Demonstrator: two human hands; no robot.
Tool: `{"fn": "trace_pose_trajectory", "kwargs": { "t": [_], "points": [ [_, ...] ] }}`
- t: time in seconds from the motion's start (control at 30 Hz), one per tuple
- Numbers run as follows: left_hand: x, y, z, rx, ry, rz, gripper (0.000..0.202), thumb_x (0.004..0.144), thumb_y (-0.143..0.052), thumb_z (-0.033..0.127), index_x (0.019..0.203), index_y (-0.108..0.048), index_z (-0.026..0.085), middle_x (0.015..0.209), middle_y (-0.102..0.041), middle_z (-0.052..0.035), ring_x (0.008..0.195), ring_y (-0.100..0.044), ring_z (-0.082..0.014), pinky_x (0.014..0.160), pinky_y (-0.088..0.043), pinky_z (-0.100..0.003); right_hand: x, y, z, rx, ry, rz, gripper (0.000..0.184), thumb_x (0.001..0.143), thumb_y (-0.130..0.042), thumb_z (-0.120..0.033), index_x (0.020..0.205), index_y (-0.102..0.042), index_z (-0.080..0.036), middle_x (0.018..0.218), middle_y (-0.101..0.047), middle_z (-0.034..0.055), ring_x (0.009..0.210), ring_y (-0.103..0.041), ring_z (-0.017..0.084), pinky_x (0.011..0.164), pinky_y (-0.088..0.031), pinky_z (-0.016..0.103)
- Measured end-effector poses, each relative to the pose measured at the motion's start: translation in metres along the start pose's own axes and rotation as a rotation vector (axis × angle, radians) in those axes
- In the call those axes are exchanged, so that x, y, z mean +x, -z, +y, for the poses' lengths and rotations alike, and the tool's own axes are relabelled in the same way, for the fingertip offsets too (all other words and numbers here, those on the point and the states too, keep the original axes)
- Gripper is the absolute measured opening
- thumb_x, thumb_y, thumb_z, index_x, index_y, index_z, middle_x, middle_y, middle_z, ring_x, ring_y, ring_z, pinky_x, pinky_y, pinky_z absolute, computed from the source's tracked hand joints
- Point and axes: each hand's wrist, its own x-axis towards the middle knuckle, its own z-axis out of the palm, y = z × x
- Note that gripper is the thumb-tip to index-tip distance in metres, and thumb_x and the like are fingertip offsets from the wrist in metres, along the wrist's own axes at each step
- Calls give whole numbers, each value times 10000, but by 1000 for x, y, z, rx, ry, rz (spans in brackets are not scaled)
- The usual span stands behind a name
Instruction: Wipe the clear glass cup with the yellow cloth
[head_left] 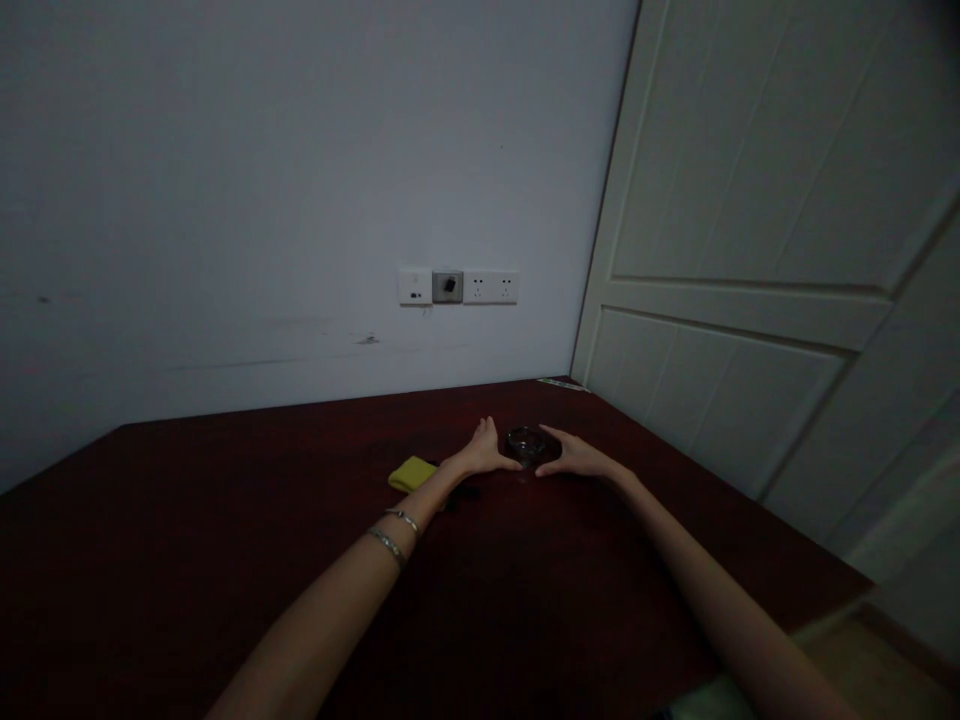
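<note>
A small round dark glass dish [526, 443], like an ashtray, sits on the dark red table [225, 520]. My left hand [487, 452] rests against its left side, fingers stretched and together. My right hand [574, 457] cups its right side, fingers curved round the rim. Both hands touch the dish, which stays on the table. Two metal bangles [394, 535] circle my left wrist. A yellow folded cloth [412, 473] lies just left of my left wrist.
A white wall with a row of sockets [457, 287] stands behind the table. A white panelled door [765, 280] closes the right side. A thin flat strip [561, 383] lies at the table's far right corner. The table's right edge drops to a pale floor.
</note>
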Motion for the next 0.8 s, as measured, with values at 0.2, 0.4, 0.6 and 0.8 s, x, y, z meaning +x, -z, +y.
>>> {"fn": "trace_pose_trajectory", "kwargs": {
  "t": [0.2, 0.4, 0.6, 0.8],
  "points": [
    [-22, 54, -20, 132, 221, 100, 1042, 686, -678, 501, 1440, -154, 10, 1528, -48, -268, 1433, -33, -341, 1160, -141, -402, 4, 14, -30, 28, 72, 132, 935, 531, -832, -421, 1361, -461, -203, 1431, -447, 152, 1337, -393, 341, 1133, -249, 525],
    [-67, 106, -59, 271, 471, 247, 833, 805, -585, 489, 1392, -270, -10, 1482, -218, -321, 1402, -161, -420, 1097, -257, -473, 28, -22, -83, 133, 208, 189, 572, 770, -650, -388, 1301, -518, -224, 1312, -578, 106, 1185, -569, 267, 1005, -454, 453],
    [-121, 133, -87, 396, 583, 361, 348, 897, -550, 335, 1194, -533, 155, 1190, -565, -93, 1016, -588, -212, 851, -515, -428, 44, -97, -124, 89, 238, 153, 390, 792, -642, -300, 1173, -620, -221, 1196, -650, 82, 1145, -583, 247, 1034, -419, 419],
    [-155, 140, -104, 478, 545, 398, 351, 895, -553, 335, 1194, -533, 152, 1192, -565, -98, 1018, -589, -213, 851, -515, -421, 47, -153, -125, -9, 141, 159, 301, 908, -531, -338, 1169, -557, -191, 1215, -571, 85, 1018, -593, 196, 863, -513, 412]
  ]
}}
